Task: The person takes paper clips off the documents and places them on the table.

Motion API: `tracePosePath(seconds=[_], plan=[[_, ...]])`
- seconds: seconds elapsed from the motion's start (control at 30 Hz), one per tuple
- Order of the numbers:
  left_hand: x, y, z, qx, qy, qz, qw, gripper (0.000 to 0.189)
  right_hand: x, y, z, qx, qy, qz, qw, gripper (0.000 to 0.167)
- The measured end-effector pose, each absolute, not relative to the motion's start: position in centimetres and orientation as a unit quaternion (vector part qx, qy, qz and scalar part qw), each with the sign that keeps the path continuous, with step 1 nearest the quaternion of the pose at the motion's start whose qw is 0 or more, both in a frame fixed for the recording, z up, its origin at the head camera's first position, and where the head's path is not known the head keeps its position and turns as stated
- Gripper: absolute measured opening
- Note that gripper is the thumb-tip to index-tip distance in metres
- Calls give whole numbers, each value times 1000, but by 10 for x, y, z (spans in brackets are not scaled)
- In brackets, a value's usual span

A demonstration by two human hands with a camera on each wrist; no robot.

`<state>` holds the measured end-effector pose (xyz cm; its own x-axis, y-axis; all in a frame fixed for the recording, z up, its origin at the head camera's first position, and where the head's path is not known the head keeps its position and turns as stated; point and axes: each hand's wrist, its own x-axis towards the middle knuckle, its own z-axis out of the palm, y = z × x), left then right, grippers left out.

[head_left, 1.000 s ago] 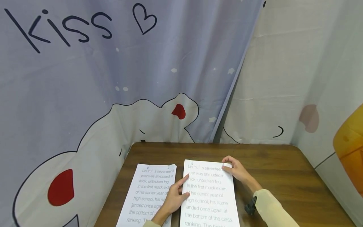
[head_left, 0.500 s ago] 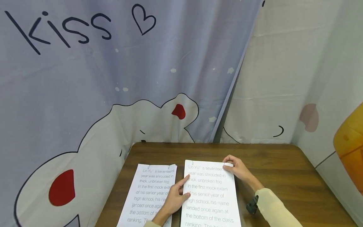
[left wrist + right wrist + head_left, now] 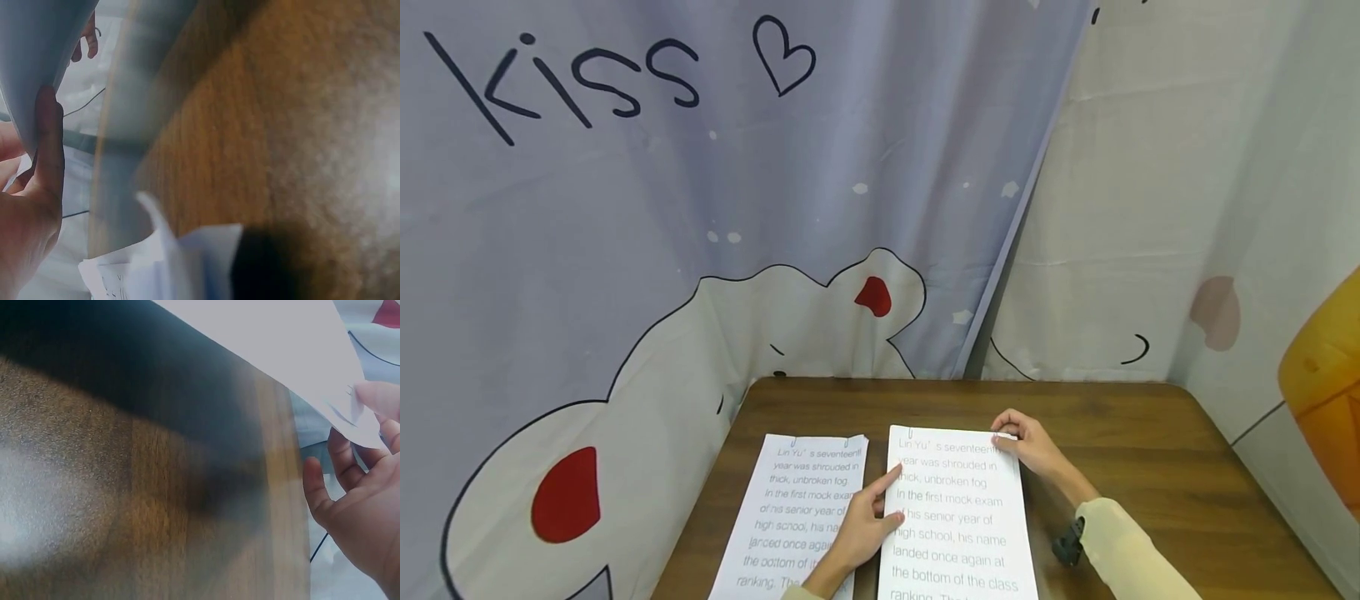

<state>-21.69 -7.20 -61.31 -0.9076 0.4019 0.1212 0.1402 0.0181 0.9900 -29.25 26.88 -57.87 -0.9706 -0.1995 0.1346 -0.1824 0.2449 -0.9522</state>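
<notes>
A white stack of printed paper sheets [image 3: 955,517] is held up above the table between both hands. My left hand [image 3: 861,527] grips its left edge, thumb on the printed face and fingers behind, as the left wrist view shows. At the top right corner my right hand [image 3: 1033,450] pinches the sheets between thumb and fingers; in the right wrist view the little finger stands away from the paper. One paper clip [image 3: 911,432] shows on the top edge at the left. The right corner is partly hidden by the right thumb.
A second printed paper stack [image 3: 790,517] with paper clips [image 3: 793,442] at its top lies on the brown wooden table [image 3: 1120,433], left of the held one and partly behind my left hand. Patterned curtains [image 3: 820,167] hang beyond the table's far edge.
The held sheets have shifted very slightly right, and their top edge sits a touch lower in the head view. Both hands keep their hold on the paper.
</notes>
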Motion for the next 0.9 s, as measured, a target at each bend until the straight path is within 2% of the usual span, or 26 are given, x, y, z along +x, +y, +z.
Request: tracePosePath(seconds=[0.2,0.6,0.9], plan=[[-215,-74,-614,192,703,677,102,75,-294,272,-580,-134,786,-604,-15,17],[-211,-74,-610,197,694,685,101,74,-296,276,-577,-102,795,-595,-56,18],[-213,-77,-612,191,705,676,101,76,-294,290,-577,-105,823,-553,-73,12]])
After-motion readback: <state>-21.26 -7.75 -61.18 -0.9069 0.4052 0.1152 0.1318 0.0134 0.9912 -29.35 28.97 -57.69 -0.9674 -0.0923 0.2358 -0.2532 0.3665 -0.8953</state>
